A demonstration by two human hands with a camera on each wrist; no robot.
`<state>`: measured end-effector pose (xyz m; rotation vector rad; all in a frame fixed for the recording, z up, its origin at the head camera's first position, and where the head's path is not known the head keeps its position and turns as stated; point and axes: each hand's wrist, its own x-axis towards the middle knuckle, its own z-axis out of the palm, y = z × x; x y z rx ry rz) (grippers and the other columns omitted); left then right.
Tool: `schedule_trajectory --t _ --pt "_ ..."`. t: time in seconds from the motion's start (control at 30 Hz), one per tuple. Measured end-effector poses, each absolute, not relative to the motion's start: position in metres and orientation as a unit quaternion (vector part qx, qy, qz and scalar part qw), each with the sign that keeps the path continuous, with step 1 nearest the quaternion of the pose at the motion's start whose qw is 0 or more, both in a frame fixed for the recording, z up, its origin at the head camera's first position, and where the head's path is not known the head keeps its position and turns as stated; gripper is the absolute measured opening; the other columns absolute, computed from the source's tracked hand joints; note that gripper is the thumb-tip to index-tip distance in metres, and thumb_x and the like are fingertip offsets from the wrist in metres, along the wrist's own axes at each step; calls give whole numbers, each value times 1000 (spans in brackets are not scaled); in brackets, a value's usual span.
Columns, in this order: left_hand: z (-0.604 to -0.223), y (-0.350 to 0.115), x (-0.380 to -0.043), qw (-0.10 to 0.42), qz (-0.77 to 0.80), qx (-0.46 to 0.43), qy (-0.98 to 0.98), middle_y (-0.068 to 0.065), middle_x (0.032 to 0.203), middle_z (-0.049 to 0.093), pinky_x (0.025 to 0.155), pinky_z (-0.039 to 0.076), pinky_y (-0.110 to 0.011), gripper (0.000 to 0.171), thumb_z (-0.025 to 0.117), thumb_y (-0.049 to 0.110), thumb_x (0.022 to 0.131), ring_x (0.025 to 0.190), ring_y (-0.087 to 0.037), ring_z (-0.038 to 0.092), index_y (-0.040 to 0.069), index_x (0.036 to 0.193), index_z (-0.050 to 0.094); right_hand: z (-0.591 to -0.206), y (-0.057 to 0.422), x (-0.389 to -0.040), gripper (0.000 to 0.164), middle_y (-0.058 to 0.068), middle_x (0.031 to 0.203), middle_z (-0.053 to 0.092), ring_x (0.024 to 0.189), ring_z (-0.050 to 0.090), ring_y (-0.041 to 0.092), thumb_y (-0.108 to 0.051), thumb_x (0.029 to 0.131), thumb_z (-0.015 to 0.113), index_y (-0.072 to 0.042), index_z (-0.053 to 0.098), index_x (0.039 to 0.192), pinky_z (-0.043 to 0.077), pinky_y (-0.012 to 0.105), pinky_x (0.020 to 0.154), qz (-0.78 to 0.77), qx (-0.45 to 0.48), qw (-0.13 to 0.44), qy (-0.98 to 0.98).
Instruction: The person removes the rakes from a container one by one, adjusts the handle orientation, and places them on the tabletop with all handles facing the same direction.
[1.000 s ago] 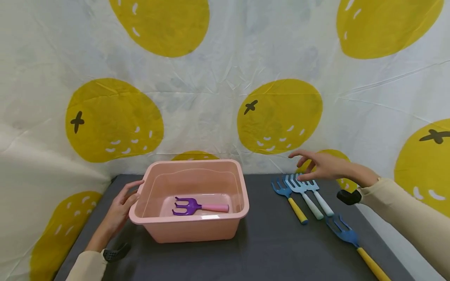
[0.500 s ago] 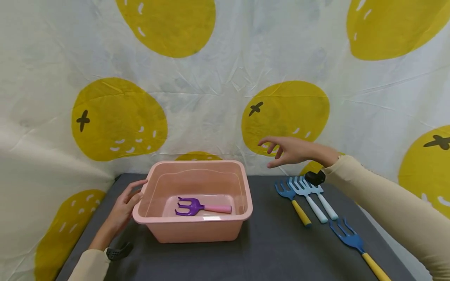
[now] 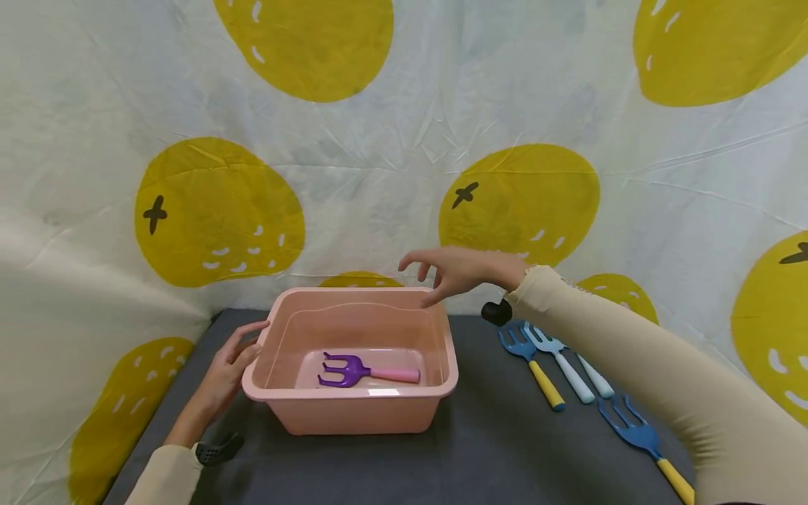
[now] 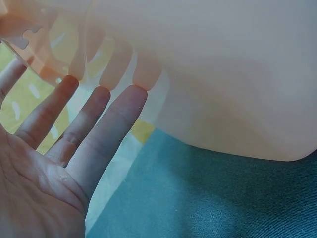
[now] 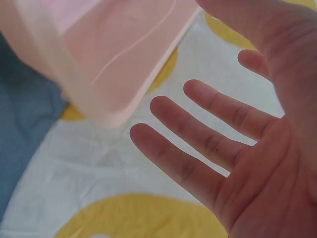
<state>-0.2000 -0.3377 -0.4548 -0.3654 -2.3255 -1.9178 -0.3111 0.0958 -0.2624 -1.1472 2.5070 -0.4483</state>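
Observation:
A pink plastic basin (image 3: 356, 414) stands on the table with a hand fork (image 3: 348, 371) lying inside, its tines purple and its handle pink. My left hand (image 3: 229, 368) is at the basin's left side. In the left wrist view its straight fingertips (image 4: 136, 94) touch or nearly touch the outer wall. Over the basin's back right corner hovers my right hand (image 3: 457, 272), holding nothing. Its fingers (image 5: 178, 158) are spread and fairly straight in the right wrist view, apart from the basin's rim (image 5: 111, 119).
Right of the basin lie a blue fork with a yellow handle (image 3: 546, 386), two pale blue forks (image 3: 574, 377) partly behind my right sleeve, and a longer blue and yellow fork (image 3: 640, 436) nearer the front. A fruit-print cloth (image 3: 372, 210) hangs behind the dark table (image 3: 492, 449).
My right hand has moved left, from above the forks to the basin's back right corner, with nothing in it. The left hand stays at the basin. The head view shifts slightly.

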Motion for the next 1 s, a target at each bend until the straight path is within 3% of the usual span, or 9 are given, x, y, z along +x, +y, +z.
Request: schedule_trajectory --t 0.2,0.3,0.43,0.53,0.67,0.83,1.0 --pt "-453 -338 -199 49 -638 -116 -760 14 126 64 75 61 -36 45 49 16 110 101 -14 71 12 154 39 -278 66 -321 72 17 130 62 94 70 21 -34 90 81 -17 44 151 56 39 89 -117 -446 180 869" --pt "-454 -339 -198 47 -641 -120 -756 12 127 64 74 61 -37 45 48 15 110 101 -16 71 12 154 39 -292 51 -324 71 14 128 65 100 67 23 -37 90 80 -18 46 150 55 38 87 -83 -456 183 867" --pt "-455 -339 -195 44 -642 -124 -755 11 128 63 76 61 -37 45 48 15 110 104 -16 70 12 154 39 -313 32 -325 68 11 130 64 114 61 25 -39 90 80 -26 48 148 54 37 88 -67 -448 224 863" --pt "-455 -339 -195 45 -642 -126 -755 11 128 63 76 61 -37 45 48 15 110 104 -17 70 12 154 39 -328 21 -327 66 10 129 63 111 63 23 -38 88 82 -32 48 145 55 38 89 -85 -424 274 859" --pt "-455 -338 -195 57 -645 -127 -751 10 128 64 76 61 -35 44 48 14 110 104 -16 70 10 153 40 -346 10 -331 70 8 121 63 100 66 23 -38 85 85 -31 48 144 59 42 84 -103 -396 322 854" --pt "-461 -331 -196 55 -648 -143 -746 6 130 63 79 61 -34 44 48 12 110 105 -14 70 7 153 39 -375 8 -335 74 4 122 63 100 68 30 -36 84 86 -26 50 148 60 43 81 -88 -355 365 856" --pt "-462 -324 -197 56 -643 -134 -752 -3 132 61 81 60 -34 43 48 14 110 106 -14 69 6 152 40 -385 13 -319 61 -2 129 59 100 69 33 -33 83 86 -31 59 138 60 40 76 -100 -307 380 867"
